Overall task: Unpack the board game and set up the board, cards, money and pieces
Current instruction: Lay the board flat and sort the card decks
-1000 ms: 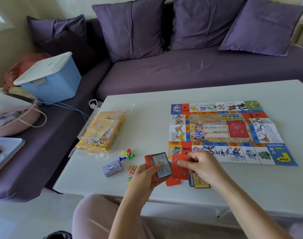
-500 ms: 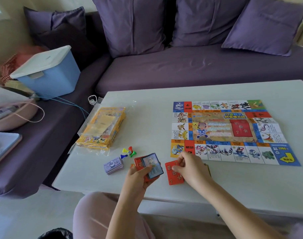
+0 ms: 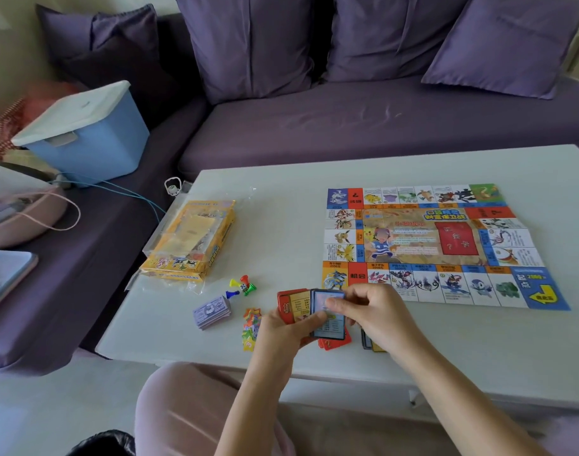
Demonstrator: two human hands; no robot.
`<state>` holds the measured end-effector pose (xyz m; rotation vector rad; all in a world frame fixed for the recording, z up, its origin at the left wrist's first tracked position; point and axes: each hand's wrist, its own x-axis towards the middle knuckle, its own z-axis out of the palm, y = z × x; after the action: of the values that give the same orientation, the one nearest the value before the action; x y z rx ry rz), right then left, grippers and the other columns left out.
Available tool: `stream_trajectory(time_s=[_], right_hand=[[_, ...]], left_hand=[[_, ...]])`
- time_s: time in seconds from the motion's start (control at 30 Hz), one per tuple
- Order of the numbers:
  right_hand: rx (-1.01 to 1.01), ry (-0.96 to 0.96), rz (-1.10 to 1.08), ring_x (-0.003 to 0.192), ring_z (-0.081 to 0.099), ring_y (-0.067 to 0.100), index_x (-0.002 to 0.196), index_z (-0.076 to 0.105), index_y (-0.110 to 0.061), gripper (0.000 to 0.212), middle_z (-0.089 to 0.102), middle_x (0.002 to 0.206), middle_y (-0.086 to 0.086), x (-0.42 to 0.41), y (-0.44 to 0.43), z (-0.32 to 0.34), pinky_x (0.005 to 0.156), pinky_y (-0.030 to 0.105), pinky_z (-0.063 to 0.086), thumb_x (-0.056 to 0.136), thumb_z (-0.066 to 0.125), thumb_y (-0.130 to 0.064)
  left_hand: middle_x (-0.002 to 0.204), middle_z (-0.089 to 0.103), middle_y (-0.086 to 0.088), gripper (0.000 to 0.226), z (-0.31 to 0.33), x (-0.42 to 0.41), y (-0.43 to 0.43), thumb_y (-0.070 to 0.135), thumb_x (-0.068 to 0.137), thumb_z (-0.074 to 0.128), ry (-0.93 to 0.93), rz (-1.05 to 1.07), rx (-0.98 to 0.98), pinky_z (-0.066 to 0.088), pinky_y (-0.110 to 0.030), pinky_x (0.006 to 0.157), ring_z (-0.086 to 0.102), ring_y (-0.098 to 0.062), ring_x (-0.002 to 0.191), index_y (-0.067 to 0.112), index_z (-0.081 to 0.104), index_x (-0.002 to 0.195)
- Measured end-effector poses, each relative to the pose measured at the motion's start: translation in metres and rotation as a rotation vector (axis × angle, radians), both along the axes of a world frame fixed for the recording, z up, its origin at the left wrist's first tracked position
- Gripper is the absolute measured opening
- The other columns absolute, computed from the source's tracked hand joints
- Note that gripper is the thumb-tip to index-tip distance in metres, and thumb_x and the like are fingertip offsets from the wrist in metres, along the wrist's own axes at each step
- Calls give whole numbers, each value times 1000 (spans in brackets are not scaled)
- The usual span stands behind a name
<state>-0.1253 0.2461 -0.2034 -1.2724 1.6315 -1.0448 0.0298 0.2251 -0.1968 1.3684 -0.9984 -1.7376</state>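
My left hand (image 3: 281, 327) is curled round a small fan of cards (image 3: 296, 307) near the desk's (image 3: 281, 225) front edge, just in front of the board's (image 3: 429, 245) near-left corner. My right hand (image 3: 377, 311) pinches the top blue card (image 3: 332, 327) between thumb and fingertips. The cards look thin, light and slick, likely to slide over one another. I judge an edge pinch best, peeling one at a time. The money (image 3: 212, 311) and pawns (image 3: 242, 286) lie left of the hands. The board lies flat towards the right edge.
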Motion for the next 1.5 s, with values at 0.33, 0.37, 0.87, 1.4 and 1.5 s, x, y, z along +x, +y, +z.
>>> stream_trajectory(time_s=[0.33, 0.37, 0.87, 1.4, 1.5], right_hand=[[22, 40, 10, 80, 54, -9, 111, 69, -16, 22, 64, 88, -15, -30, 9, 7, 59, 2, 41, 90, 65, -20], [41, 28, 5, 84, 54, -10, 117, 67, -16, 28, 64, 93, -15, -33, 9, 6, 59, 2, 41, 90, 65, -21], [103, -142, -20, 54, 55, -4, 90, 70, -28, 11, 72, 73, -10, -45, 18, 7, 54, 14, 46, 84, 72, -19], [80, 222, 278, 61, 50, -6, 93, 66, -24, 6, 57, 75, -9, -77, 12, 44, 61, 9, 37, 88, 66, -28], [95, 258, 349, 69, 61, -5, 90, 60, -31, 12, 68, 81, -6, -67, 9, 50, 71, 13, 45, 86, 69, -25]], left_hand=[[90, 74, -10, 12, 10, -15, 3, -1, 90, 57, 80, -80, 26, 58, -25, 67, 72, -25, 85, 2, 63, 99], [90, 74, -11, 12, 10, -16, 3, -2, 90, 56, 82, -76, 17, 58, -25, 66, 72, -25, 85, 1, 63, 98], [92, 74, -12, 17, 9, -28, 7, -1, 84, 63, -6, -99, -10, 58, -27, 67, 72, -26, 84, 4, 65, 100], [73, 74, 3, 13, 23, -21, 0, 12, 74, 79, -386, -424, -134, 56, -21, 58, 67, -8, 60, 14, 69, 83], [75, 74, 1, 17, 23, -21, 0, 15, 74, 79, -378, -429, -144, 56, -22, 61, 68, -10, 63, 14, 69, 87]])
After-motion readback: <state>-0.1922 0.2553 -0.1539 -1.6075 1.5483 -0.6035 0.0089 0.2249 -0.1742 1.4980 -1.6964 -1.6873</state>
